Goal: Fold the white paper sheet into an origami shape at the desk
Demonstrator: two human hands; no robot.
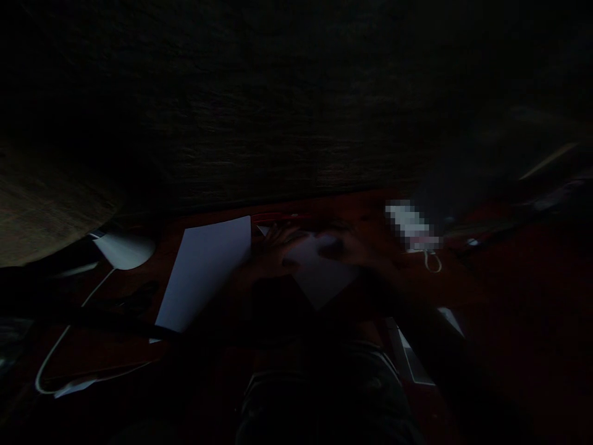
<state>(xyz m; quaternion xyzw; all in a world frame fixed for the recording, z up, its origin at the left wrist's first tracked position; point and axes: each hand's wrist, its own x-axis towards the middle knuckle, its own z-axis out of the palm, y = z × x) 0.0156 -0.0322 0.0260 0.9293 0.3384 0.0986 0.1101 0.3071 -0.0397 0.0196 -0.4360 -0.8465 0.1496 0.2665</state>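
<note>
The scene is very dark. My left hand [278,246] rests with spread fingers on a white sheet of paper [319,278] that lies on a dark reddish wooden table [509,296]. My right hand [347,248], blurred and dim, lies over the same sheet, to the right of my left hand. I cannot tell whether it grips the paper. A larger white sheet of paper [204,275] lies just left of my left hand, apart from it.
A pixelated white object [410,225] with a looped cord lies beyond my right hand. A white rounded object [124,250] sits at the far left, and a white cable [60,358] curves along the table's near left. A pale strip [410,361] lies at the near right.
</note>
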